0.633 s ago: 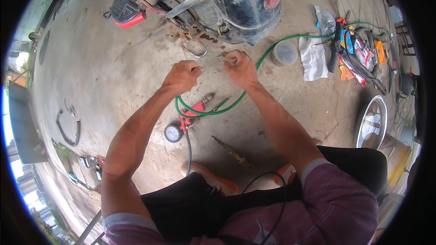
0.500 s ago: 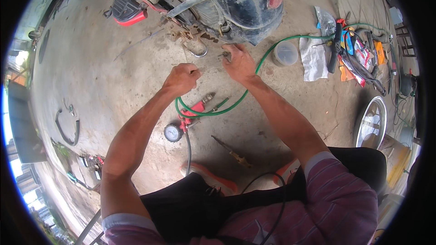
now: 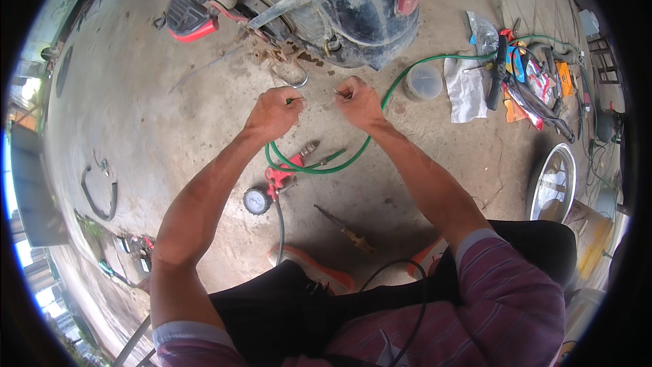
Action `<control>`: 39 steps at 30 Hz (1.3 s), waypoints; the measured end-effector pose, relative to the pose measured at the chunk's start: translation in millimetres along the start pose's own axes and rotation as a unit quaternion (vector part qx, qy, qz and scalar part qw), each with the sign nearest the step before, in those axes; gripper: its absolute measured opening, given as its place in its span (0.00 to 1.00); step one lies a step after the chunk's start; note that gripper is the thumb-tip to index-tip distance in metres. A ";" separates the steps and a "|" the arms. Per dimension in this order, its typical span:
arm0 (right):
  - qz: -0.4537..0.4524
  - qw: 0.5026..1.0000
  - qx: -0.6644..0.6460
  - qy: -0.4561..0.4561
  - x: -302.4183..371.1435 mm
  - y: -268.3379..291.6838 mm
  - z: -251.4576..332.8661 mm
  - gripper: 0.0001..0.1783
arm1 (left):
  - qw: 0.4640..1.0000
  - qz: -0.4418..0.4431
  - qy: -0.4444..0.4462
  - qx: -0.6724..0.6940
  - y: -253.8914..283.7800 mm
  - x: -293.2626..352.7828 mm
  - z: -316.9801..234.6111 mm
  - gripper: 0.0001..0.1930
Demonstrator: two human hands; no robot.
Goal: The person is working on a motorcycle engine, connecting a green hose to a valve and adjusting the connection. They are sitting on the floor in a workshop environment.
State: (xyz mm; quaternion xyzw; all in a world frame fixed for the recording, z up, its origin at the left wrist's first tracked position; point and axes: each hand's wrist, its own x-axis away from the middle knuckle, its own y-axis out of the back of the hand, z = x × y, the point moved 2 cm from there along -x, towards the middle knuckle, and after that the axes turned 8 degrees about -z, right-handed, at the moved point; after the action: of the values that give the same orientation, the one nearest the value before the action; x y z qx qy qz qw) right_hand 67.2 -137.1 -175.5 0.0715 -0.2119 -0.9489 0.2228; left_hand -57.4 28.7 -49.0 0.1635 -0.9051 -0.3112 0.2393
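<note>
My left hand (image 3: pixel 274 114) is closed, knuckles up, over the floor. Something thin and dark, with a speck of green, pokes out at its fingertips; I cannot make out what it is. Across a small gap, my right hand (image 3: pixel 360 103) pinches a small metal piece (image 3: pixel 337 91), mostly hidden by the fingers. Below both hands, a green hose (image 3: pixel 319 170) loops over a red tire inflator (image 3: pixel 284 171) with a round dial gauge (image 3: pixel 257 201). A pointed tool with a yellowish handle (image 3: pixel 354 237) lies nearer my feet.
A dusty scooter (image 3: pixel 360 7) stands at the far side, with a metal U-shaped piece (image 3: pixel 295 80) beside it. To the right are a clear plastic tub (image 3: pixel 424 81), white paper (image 3: pixel 466 90), a pile of tools and packets (image 3: pixel 533 81), and a metal basin (image 3: pixel 555 182). A curved black tube (image 3: pixel 96 200) lies left.
My right hand has come down slightly toward me, still pinching the small metal piece. My left hand has turned a little, so a greenish bit shows at its fingertips.
</note>
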 end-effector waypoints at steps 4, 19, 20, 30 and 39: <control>0.011 0.930 -0.326 -0.167 13.9 8.8 -3.9 0.10 | 0.999 -0.007 -0.014 0.035 3.3 -6.2 -15.1 0.12; 0.004 0.950 -0.309 -0.037 35.6 26.0 72.3 0.07 | 0.987 -0.024 -0.113 0.107 -11.2 -1.4 -46.4 0.10; 0.006 0.948 -0.315 -0.039 36.4 26.0 72.9 0.07 | 0.985 -0.029 -0.116 0.122 -11.3 -1.5 -47.2 0.08; 0.073 0.904 -0.400 -0.134 42.4 35.5 77.3 0.04 | 0.975 -0.042 -0.069 0.207 -3.1 -8.3 -54.1 0.07; -0.039 0.899 -0.404 -0.166 39.8 30.6 73.3 0.05 | 0.965 -0.088 -0.008 0.245 -8.0 -22.5 -62.7 0.11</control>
State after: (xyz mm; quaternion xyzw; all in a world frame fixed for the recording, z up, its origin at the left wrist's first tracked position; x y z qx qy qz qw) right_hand 26.9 -152.8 -97.9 -0.1748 0.1583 -0.9590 0.1571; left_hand -4.0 2.3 -18.2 0.2938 -0.9376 -0.1006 0.1566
